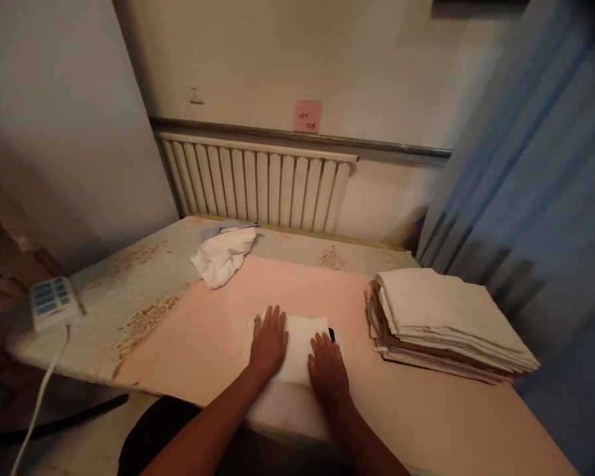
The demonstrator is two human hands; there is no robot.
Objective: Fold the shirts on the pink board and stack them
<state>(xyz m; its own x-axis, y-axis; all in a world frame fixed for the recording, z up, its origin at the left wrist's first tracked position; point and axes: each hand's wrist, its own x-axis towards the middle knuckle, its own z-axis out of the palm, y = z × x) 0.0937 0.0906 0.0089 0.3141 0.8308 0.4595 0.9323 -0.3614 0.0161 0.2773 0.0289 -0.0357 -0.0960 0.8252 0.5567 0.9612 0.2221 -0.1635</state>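
A small folded white cloth (300, 344) lies on the pink mat (218, 330) near the table's front edge. My left hand (268, 342) rests flat on the cloth's left side, fingers stretched out. On the cloth's right side lies my right hand (327, 365), also flat with fingers out. A small black thing (332, 334) peeks out just past my right fingertips; I cannot make out what it is.
A stack of folded cloths (441, 317) sits at the right of the mat. A crumpled white cloth (223, 256) lies at the back left. A white power strip (52, 302) with its cord sits on the table's left corner. A radiator (255, 182) and blue curtain (535, 198) stand behind.
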